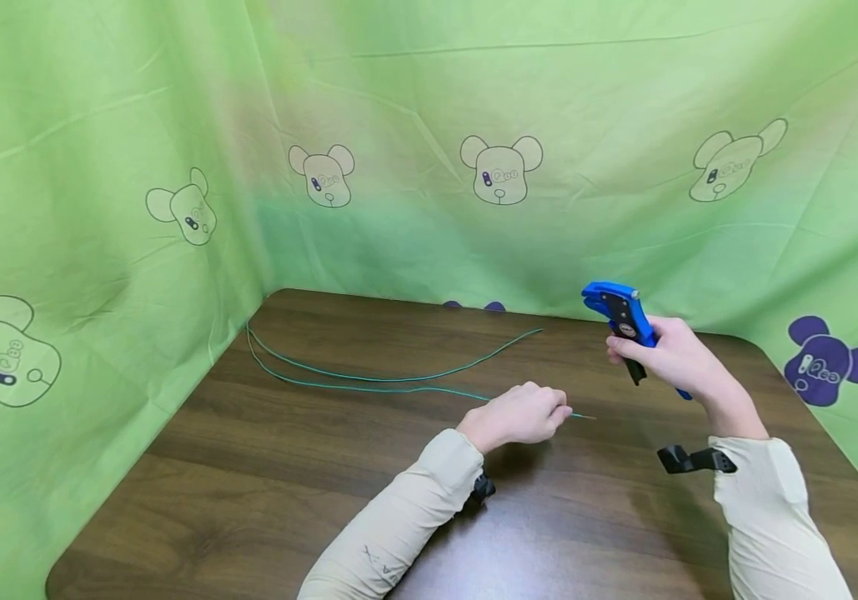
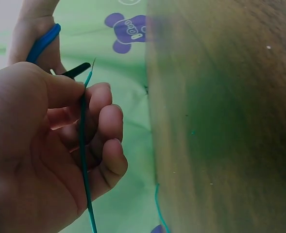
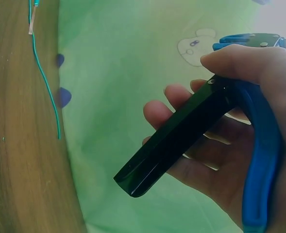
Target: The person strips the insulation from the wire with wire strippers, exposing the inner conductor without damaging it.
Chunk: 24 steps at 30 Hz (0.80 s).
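Observation:
My left hand pinches a thin green wire between thumb and index finger, close to one end. Bare metal strands stick out past the insulation there. In my right hand is a blue and black wire stripper, held above the right side of the table with its head pointing up and left. The right wrist view shows its black handle and blue handle spread apart, the thumb near the head. The stripper's head is apart from the wire.
The brown wooden table carries the rest of the wire in a long loop toward the back left, its other end near the back edge. Green curtains with bear prints stand behind and at the sides. Small specks lie on the tabletop.

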{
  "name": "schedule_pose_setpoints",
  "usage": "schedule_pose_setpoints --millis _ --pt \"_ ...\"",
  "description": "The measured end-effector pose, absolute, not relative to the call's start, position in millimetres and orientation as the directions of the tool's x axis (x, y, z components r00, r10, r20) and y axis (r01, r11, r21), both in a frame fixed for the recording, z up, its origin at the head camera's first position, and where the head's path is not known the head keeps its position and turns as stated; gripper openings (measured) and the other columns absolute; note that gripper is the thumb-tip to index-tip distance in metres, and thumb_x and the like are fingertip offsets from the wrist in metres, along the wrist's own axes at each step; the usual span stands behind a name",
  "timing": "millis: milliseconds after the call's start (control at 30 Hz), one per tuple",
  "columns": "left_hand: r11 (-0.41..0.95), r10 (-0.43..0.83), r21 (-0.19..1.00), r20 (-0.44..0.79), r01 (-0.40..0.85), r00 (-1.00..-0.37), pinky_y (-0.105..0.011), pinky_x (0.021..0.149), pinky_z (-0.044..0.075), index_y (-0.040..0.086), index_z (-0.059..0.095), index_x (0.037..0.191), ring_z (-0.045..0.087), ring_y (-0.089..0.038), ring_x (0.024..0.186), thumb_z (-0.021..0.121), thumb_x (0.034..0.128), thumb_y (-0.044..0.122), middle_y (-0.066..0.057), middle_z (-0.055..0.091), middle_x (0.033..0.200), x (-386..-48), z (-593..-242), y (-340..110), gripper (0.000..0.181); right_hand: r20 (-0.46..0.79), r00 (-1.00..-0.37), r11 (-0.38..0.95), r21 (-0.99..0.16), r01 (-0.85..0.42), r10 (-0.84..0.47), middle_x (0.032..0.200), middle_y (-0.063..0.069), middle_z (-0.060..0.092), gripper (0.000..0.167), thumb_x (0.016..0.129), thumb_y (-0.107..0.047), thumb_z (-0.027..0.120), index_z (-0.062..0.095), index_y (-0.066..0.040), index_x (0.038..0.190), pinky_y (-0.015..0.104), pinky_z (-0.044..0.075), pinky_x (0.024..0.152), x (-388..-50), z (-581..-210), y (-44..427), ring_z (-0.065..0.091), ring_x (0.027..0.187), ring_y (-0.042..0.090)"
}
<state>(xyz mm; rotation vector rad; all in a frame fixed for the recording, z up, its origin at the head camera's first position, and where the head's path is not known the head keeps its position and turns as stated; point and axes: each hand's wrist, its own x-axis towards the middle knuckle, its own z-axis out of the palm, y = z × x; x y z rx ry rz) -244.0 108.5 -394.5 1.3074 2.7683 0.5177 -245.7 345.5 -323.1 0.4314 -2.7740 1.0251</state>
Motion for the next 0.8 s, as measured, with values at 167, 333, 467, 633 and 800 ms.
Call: schedule_pose_setpoints --millis 167,333,467,633,800 --pt "0.596 0.739 0.369 0.093 0.713 -0.667 -0.018 0.063 0.042 0.016 0.055 0.094 0.054 -0.005 0.068 0.041 0.1091 0.024 0.009 0.054 0.076 -246 -401 109 0.022 0.236 -0.948 0.731 -0.605 -0.315 -0.213 0.084 0.012 0.074 0.029 0.098 -0.029 0.066 0.07 0.0 0.101 0.026 0.05 0.066 -248 -325 347 0.069 0.077 0.016" --pt "0.604 0.728 0.405 0.071 0.686 -0.682 -0.018 0.063 0.042 0.018 0.053 0.093 0.053 -0.005 0.07 0.041 0.1091 0.023 0.009 0.054 0.078 -247 -406 110 0.021 0.227 -0.952 0.74 -0.601 -0.302 -0.205 0.08 0.005 0.073 0.029 0.098 -0.031 0.066 0.071 -0.002 0.099 0.027 0.048 0.065 -248 -325 348 0.068 0.076 0.017" --pt "0.614 0.726 0.383 0.069 0.69 -0.684 -0.018 0.065 0.043 0.018 0.058 0.095 0.055 -0.005 0.072 0.045 0.1079 0.024 0.01 0.055 0.077 -248 -409 111 0.019 0.214 -0.956 0.744 -0.601 -0.291 -0.202 0.079 0.002 0.073 0.031 0.098 -0.032 0.066 0.071 -0.002 0.099 0.028 0.048 0.065 -248 -325 349 0.066 0.075 0.015" --pt "0.615 0.736 0.35 0.069 0.707 -0.674 -0.018 0.068 0.043 0.019 0.065 0.101 0.056 -0.004 0.075 0.05 0.1063 0.025 0.013 0.057 0.078 -249 -412 111 0.017 0.201 -0.958 0.75 -0.597 -0.285 -0.204 0.08 0.003 0.073 0.031 0.098 -0.033 0.066 0.071 -0.002 0.1 0.029 0.048 0.065 -251 -328 351 0.067 0.076 0.015" --pt "0.611 0.748 0.304 0.081 0.731 -0.659 -0.018 0.07 0.044 0.02 0.068 0.1 0.056 -0.003 0.077 0.053 0.1048 0.023 0.013 0.059 0.08 -249 -417 112 0.016 0.18 -0.963 0.758 -0.594 -0.27 -0.202 0.082 0.006 0.073 0.033 0.098 -0.034 0.066 0.071 -0.002 0.1 0.031 0.047 0.065 -253 -331 354 0.066 0.077 0.017"
